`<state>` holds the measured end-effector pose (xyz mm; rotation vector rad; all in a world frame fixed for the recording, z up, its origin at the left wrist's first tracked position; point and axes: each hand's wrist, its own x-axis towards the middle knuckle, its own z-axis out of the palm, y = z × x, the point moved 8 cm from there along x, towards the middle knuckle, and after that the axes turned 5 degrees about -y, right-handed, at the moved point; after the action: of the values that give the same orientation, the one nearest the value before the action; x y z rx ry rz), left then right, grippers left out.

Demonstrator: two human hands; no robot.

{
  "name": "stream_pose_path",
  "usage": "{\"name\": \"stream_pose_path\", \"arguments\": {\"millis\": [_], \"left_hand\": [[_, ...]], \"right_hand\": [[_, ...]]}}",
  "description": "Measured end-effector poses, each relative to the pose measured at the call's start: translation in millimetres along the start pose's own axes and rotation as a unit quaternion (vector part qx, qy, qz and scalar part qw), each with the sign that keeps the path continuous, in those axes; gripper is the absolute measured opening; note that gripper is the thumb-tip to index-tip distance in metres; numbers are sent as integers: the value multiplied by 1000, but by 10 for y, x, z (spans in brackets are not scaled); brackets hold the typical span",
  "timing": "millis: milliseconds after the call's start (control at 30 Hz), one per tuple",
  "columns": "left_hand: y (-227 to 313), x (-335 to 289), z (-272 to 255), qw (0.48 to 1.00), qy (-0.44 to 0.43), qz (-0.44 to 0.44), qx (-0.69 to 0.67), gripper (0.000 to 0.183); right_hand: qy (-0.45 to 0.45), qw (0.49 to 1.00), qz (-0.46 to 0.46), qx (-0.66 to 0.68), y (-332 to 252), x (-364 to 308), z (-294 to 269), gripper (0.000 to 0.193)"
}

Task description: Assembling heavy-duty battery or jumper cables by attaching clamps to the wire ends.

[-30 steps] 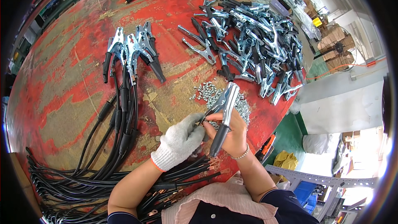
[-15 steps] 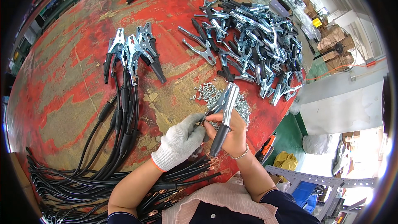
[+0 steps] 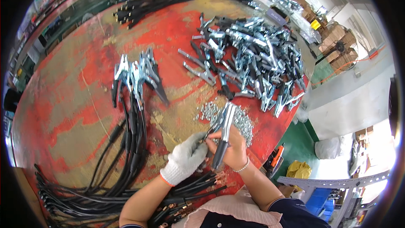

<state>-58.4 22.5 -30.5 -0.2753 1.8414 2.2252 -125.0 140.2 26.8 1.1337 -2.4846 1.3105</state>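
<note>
Black rubbery cables with bare copper ends (image 3: 63, 197) are spread along the near edge, partly covered by the forearms. Just beyond, the left hand (image 3: 184, 160), covered by a white knitted glove with an orange cuff edge, is seen with fingers drawn narrow, pinched on one arm of a silver metal clamp with a black handle sleeve (image 3: 227, 126). The clamp is held upright between both hands, above the table; its sleeved arm is gripped by the bare right hand (image 3: 235, 148), fingers curled. Exact fingertip contact is hidden. Small silver screws (image 3: 244, 127) are heaped just behind. To the left, cable-fitted silver clamps (image 3: 123, 68) are laid on the worn red tabletop (image 3: 76, 122). Farther back, loose silver-and-black clamps (image 3: 253, 55) are piled; a long black cable bundle (image 3: 173, 2) is placed at the far edge.
</note>
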Motion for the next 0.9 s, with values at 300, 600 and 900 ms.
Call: {"name": "stream_pose_path", "arguments": {"millis": [300, 600, 900], "left_hand": [[-94, 77, 29, 999, -7, 36, -4, 37], [-320, 31, -237, 996, 55, 41, 62, 40], [111, -91, -68, 996, 44, 35, 62, 46]], "right_hand": [[-46, 996, 59, 45, 139, -313, -124, 20], [-516, 596, 43, 614, -787, -1397, 60, 53], [-648, 501, -83, 567, -1203, -1583, -352, 68]]}}
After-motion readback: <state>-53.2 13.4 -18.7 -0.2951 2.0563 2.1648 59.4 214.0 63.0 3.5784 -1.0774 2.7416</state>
